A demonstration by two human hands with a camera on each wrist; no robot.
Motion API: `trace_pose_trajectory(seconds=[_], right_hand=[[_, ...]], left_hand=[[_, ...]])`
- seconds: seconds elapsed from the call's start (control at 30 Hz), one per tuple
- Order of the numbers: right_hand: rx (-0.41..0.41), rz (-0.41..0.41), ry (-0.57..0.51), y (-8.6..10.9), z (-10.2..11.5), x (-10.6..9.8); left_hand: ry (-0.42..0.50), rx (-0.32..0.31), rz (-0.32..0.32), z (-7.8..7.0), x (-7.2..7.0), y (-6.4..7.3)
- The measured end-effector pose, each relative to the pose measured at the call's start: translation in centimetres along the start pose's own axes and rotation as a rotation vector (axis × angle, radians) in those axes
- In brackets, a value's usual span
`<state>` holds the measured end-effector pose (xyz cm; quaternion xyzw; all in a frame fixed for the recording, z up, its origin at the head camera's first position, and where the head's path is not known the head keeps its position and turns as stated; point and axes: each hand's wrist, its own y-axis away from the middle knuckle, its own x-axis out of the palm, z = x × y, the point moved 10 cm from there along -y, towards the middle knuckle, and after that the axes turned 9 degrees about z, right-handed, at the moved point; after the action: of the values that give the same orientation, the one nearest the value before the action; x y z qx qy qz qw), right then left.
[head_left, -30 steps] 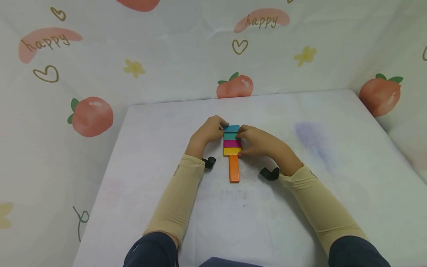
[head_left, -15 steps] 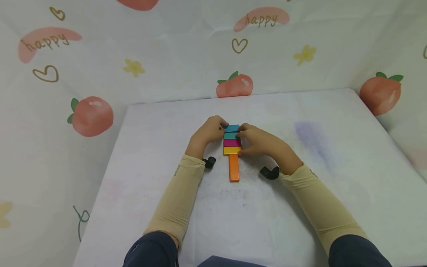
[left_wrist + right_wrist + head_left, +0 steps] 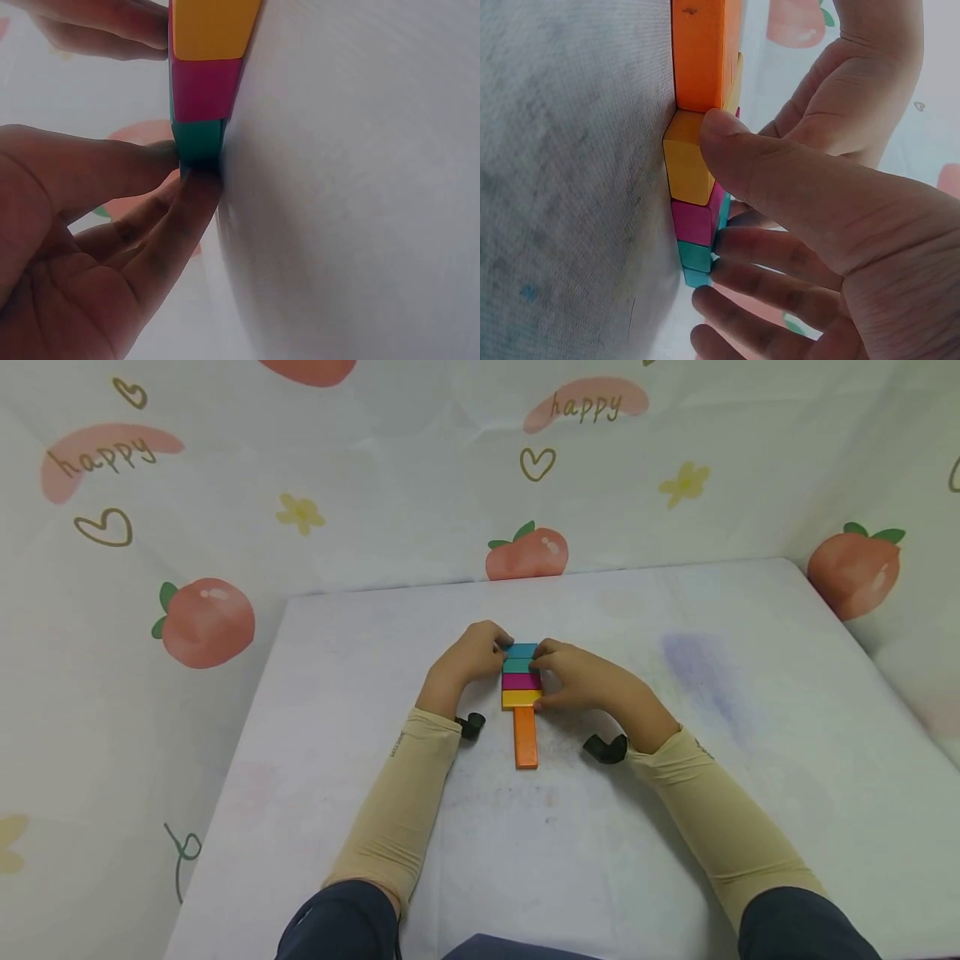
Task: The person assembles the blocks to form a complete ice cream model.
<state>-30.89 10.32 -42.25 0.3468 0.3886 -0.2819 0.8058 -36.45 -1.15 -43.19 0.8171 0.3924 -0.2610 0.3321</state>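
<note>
Blocks lie flat in a row: a blue block point(image 3: 522, 651) farthest away, then teal point(image 3: 517, 666), magenta point(image 3: 521, 682) and yellow point(image 3: 521, 699) blocks. An orange block point(image 3: 526, 739) extends lengthwise toward the person from the yellow one. My left hand point(image 3: 474, 653) pinches the blue block's left end with thumb and finger; in the left wrist view its finger covers much of that end. From the right side my right hand point(image 3: 588, 679) rests thumb on the yellow block's corner. Its extended fingers point(image 3: 776, 251) reach the right ends of the teal and blue blocks.
The blocks lie on a white-covered table point(image 3: 360, 677) with a faint purple stain point(image 3: 705, 681) at right. A fruit-patterned cloth point(image 3: 420, 468) hangs behind and along both sides. Black wrist devices point(image 3: 606, 749) sit low beside each hand.
The blue block has slid and turned slightly toward the teal one, closing the narrow gap between them. Both hands stay almost in place, and the other blocks lie as before.
</note>
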Motion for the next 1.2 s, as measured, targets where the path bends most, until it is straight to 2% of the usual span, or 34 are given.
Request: trace_pose_trajectory(seconds=[0.33, 0.63, 1.0, 1.2], right_hand=[[0.018, 0.014, -0.005, -0.05, -0.12, -0.02], [0.038, 0.021, 0.012, -0.10, -0.25, 0.20], [0.032, 0.007, 0.041, -0.15, -0.25, 0.01], [-0.008, -0.006, 0.039, -0.14, -0.29, 0.03]], left_hand=[[0.015, 0.004, -0.003, -0.10, 0.02, -0.03], [-0.007, -0.003, 0.002, -0.04, 0.23, -0.18], [-0.010, 0.012, -0.007, -0.06, 0.14, -0.27], [-0.005, 0.013, -0.006, -0.09, 0.16, -0.10]])
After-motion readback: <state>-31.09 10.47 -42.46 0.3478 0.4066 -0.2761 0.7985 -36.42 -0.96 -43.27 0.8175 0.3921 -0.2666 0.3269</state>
